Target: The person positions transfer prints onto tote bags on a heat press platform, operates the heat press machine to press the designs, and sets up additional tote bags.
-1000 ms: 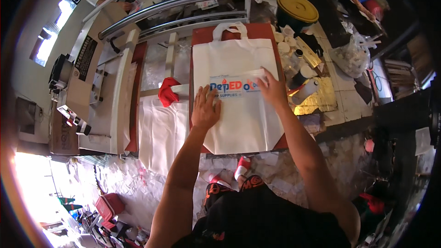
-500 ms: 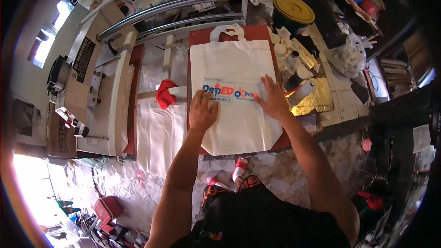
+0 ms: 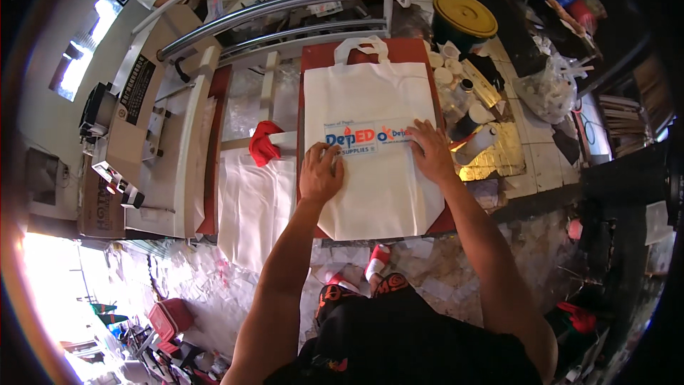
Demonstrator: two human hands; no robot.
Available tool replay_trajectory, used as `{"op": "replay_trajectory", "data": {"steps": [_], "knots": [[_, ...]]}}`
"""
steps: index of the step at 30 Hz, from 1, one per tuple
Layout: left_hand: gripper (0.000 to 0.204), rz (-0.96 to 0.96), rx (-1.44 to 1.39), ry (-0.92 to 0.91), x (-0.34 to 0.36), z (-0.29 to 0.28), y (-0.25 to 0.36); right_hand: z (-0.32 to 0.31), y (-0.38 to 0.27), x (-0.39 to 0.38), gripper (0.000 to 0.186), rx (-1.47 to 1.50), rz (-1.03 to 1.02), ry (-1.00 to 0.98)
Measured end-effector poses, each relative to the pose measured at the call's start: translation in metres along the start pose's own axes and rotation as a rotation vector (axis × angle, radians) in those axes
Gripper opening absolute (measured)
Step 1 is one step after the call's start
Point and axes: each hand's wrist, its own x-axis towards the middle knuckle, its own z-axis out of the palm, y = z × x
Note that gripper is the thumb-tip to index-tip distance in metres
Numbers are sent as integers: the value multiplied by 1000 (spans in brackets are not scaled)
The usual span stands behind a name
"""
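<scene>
Lower than a second ago, the right hand [image 3: 433, 158] now lies spread at one end of the printed strip [image 3: 361, 140]; the left hand [image 3: 320, 175] touches the other. Both grips look unclamped, fingers apart, with the white bag [image 3: 377, 203] beneath. Positioning seems underway; the next move calls for keeping the strip flat.

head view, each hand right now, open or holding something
Left hand: open, resting on the white bag near the print's left end.
Right hand: open, resting near the print's right end.
</scene>
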Motion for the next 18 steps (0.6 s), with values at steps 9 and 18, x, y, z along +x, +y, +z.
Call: {"op": "replay_trajectory", "data": {"steps": [9,18], "knots": [[35,5,62,61,1,6,-4,-5,-8,-1,36,-29,12,12],[35,16,95,46,-1,7,-5,-2,-5,-4,37,24,13,41]]}}
